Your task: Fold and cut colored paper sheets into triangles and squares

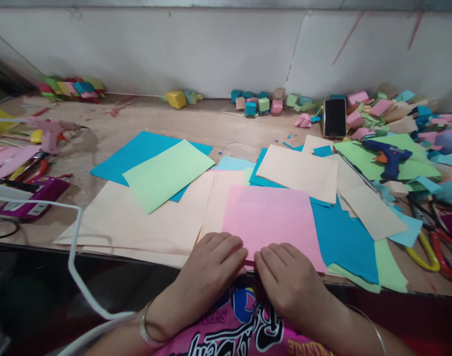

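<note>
The pink paper sheet (270,217) lies flat at the table's (226,123) front, nearly square, near edge running left-right. Left hand (211,267) and right hand (285,279) clasp that edge with curled fingers, thumbs hidden.

Pink sheet (270,217): matt paper, smooth. Tabletop (218,123): bare wood, scuffed, stained. At two o'clock, phone (335,117): glossy glass face; glue gun (390,158): blue plastic, dull sheen.

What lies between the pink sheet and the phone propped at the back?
Head view: beyond the pink sheet, a peach sheet lies over blue paper, then a small blue scrap just before the phone.
</note>
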### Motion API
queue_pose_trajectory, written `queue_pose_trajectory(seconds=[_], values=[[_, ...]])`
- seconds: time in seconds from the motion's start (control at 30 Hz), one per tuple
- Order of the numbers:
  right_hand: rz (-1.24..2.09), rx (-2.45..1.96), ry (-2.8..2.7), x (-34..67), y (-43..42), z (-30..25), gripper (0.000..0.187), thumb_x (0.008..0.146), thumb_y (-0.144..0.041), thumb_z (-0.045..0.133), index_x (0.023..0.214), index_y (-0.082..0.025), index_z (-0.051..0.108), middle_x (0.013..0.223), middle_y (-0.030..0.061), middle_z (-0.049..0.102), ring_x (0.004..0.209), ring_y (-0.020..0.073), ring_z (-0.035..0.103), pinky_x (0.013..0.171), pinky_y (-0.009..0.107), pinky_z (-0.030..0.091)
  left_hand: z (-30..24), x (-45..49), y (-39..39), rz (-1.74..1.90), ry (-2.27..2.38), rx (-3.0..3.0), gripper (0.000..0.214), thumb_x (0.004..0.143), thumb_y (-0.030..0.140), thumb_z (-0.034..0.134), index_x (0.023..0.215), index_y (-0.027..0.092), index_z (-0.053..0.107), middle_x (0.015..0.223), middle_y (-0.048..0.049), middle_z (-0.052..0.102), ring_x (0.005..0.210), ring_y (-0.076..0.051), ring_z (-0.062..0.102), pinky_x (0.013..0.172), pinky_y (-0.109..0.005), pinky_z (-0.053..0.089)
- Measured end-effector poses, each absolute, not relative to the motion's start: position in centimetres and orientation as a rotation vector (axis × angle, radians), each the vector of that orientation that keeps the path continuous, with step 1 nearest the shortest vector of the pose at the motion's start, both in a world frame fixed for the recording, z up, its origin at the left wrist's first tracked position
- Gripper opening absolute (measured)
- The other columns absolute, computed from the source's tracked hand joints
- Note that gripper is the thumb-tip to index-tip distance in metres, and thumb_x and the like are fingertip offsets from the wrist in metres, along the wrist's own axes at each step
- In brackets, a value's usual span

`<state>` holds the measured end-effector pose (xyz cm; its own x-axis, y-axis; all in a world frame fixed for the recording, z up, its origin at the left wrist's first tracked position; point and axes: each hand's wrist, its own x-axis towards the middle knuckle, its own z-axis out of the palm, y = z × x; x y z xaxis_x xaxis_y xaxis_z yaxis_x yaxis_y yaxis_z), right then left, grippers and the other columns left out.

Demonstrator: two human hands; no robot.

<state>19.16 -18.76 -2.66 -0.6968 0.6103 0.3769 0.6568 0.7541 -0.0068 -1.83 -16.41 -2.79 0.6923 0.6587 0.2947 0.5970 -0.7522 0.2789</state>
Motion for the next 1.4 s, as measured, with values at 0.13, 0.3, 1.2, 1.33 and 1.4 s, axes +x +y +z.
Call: queue_pose_trajectory(seconds=[0.13, 0.3, 1.2, 1.33, 1.4], values=[[-0.318, -1.003, -2.528, 19.7, -18.2, -1.2, 0.021, 0.086, -0.004, 0.049, 0.091, -0.009, 0.068, 0.082, 0.0118, 0.067, 0.075, 0.0227, 0.057, 0.067, 0.038, 0.041, -2.4, -2.1, -16.0, 0.857, 1.107, 2.623, 0.008, 0.093, 0.018, 0.057, 0.1, 0.018, 0.061, 0.1, -0.0061, 0.068, 0.092, -0.019, 0.063, 0.077, -0.034, 0.054], [-0.635, -1.231, -2.303, 21.6, -17.6, 1.6, 0.022, 0.089, -0.008, 0.055, 0.108, -0.008, 0.065, 0.101, 0.0142, 0.073, 0.078, 0.0206, 0.062, 0.063, 0.034, 0.04, 0.2, -0.7, -15.3, 1.169, 1.161, 2.263, 0.01, 0.094, 0.014, 0.056, 0.1, 0.019, 0.061, 0.101, -0.004, 0.072, 0.095, -0.014, 0.068, 0.081, -0.028, 0.059], [0.13, -1.39, -2.178, 28.3, -18.8, -5.0, 0.008, 0.094, -0.017, 0.051, 0.098, -0.018, 0.058, 0.087, 0.0071, 0.065, 0.084, 0.0194, 0.058, 0.076, 0.034, 0.045, -3.6, 0.8, -14.7, 0.705, 1.1, 2.611, 0.014, 0.096, 0.016, 0.05, 0.097, 0.014, 0.064, 0.09, -0.0067, 0.064, 0.081, -0.018, 0.056, 0.071, -0.034, 0.05], [0.084, -1.477, -2.207, 27.9, -18.4, -4.7, 0.012, 0.096, -0.024, 0.051, 0.086, -0.02, 0.057, 0.082, 0.0058, 0.063, 0.079, 0.0194, 0.057, 0.073, 0.033, 0.041, -3.0, 1.1, -14.5, 0.574, 1.189, 2.563, 0.022, 0.098, 0.019, 0.044, 0.086, 0.016, 0.063, 0.081, -0.0047, 0.059, 0.073, -0.017, 0.051, 0.062, -0.03, 0.043], [0.08, -1.553, -2.178, 27.7, -18.4, -4.6, 0.018, 0.097, -0.025, 0.048, 0.081, -0.02, 0.055, 0.076, 0.0042, 0.06, 0.072, 0.0182, 0.054, 0.068, 0.032, 0.039, -3.0, 1.2, -14.5, 0.525, 1.226, 2.528, 0.024, 0.098, 0.019, 0.044, 0.081, 0.016, 0.061, 0.081, -0.0048, 0.058, 0.071, -0.017, 0.052, 0.06, -0.029, 0.042]])
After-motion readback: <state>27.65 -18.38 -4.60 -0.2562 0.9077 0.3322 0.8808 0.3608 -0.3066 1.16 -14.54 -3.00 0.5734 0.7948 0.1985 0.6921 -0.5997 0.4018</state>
